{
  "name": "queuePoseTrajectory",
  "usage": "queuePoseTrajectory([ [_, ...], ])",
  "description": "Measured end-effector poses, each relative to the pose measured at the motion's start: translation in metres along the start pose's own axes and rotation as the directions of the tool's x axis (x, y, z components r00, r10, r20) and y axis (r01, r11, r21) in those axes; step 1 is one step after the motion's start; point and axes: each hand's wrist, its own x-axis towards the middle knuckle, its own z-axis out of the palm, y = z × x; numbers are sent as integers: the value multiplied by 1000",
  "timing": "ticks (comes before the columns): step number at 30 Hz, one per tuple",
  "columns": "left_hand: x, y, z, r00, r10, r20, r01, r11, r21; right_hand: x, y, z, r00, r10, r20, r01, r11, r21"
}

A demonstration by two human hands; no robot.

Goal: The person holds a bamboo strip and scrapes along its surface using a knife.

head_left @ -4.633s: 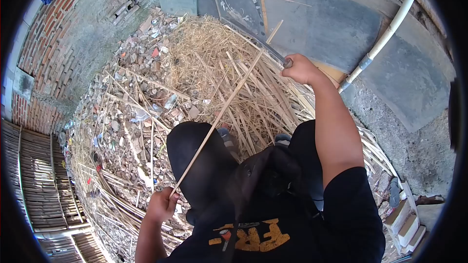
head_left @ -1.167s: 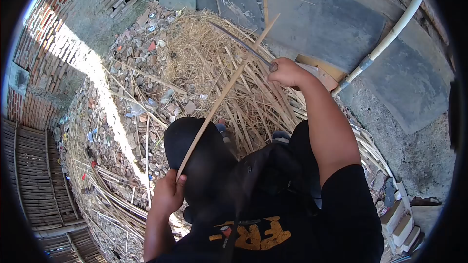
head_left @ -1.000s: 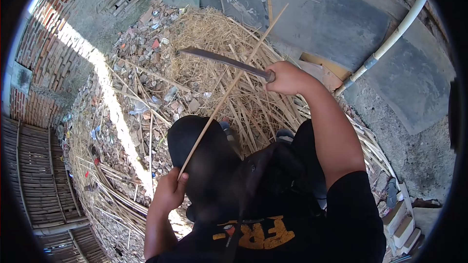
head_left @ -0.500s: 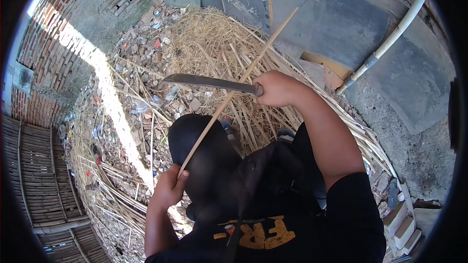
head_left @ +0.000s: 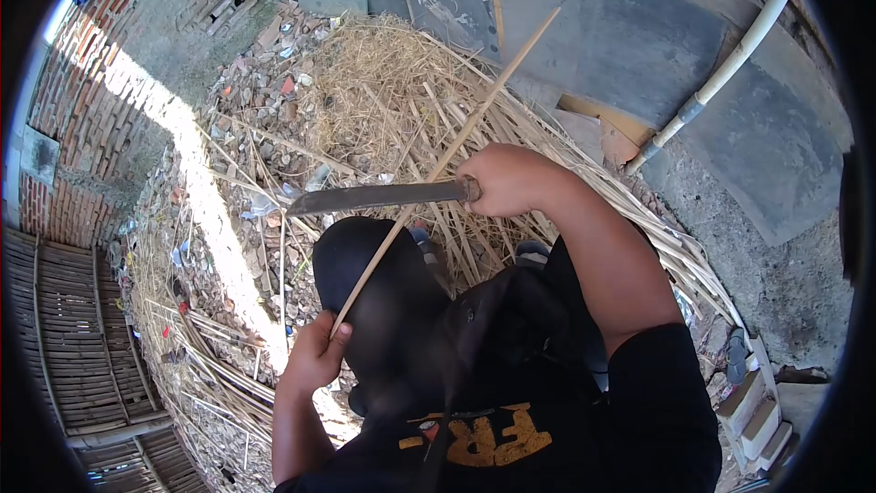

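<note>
My left hand [head_left: 314, 358] is closed around the lower end of a long, thin bamboo strip [head_left: 497, 88]. The strip slants up and away to the right, tapering to a point near the grey panels. In my right hand [head_left: 507, 181] is the short handle of a machete [head_left: 365, 199]. Its dark blade points left and lies across the strip, about midway along it, above my dark-clad knee. I cannot tell which edge meets the strip, or whether they touch.
Loose shavings [head_left: 374, 73] and split bamboo strips [head_left: 584, 160] cover the ground ahead and to the right. Rubble [head_left: 269, 82] lies at left beside a brick wall [head_left: 87, 100]. A white pipe [head_left: 730, 73] leans by grey panels [head_left: 620, 46]. A bamboo lattice [head_left: 68, 329] stands at far left.
My right hand has drawn the machete slightly toward me and left along the strip. The blade's tip has dropped lower. My left hand keeps its hold, nearly still.
</note>
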Motion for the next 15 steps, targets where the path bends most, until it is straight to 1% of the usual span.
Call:
queuePoseTrajectory([
  [1, 0, -3, 1, 1000, 15, -3, -15, 1000, 11, 0, -2, -6, 999, -9, 45, 9, 1000, -5],
  [4, -1, -10, -4, 996, -70, 60, 72, 997, -41, 18, 50, -13, 991, 115, -69, -94, 964, 248],
  [5, -1, -6, -6, 996, -67, 54, 70, 996, -61, 22, 61, -18, 975, 202, -93, -167, 940, 298],
  [8, -1, -3, -10, 994, -79, 72, 86, 991, -101, 18, 50, -16, 941, 312, -133, -236, 883, 406],
  [9, -2, 0, -8, 996, -63, 59, 68, 993, -92, 15, 40, -12, 948, 254, -194, -175, 921, 348],
  [11, -4, 8, -6, 996, -63, 55, 66, 997, -38, 9, 19, -4, 986, 81, -143, -59, 987, 148],
  [12, -4, 12, -5, 997, -61, 52, 62, 998, -13, 8, 9, -1, 994, -4, -106, 9, 999, 46],
  [15, -1, 26, 0, 1000, -19, 4, 18, 998, 63, 3, -20, 9, 999, -31, 7, 32, 998, -52],
])
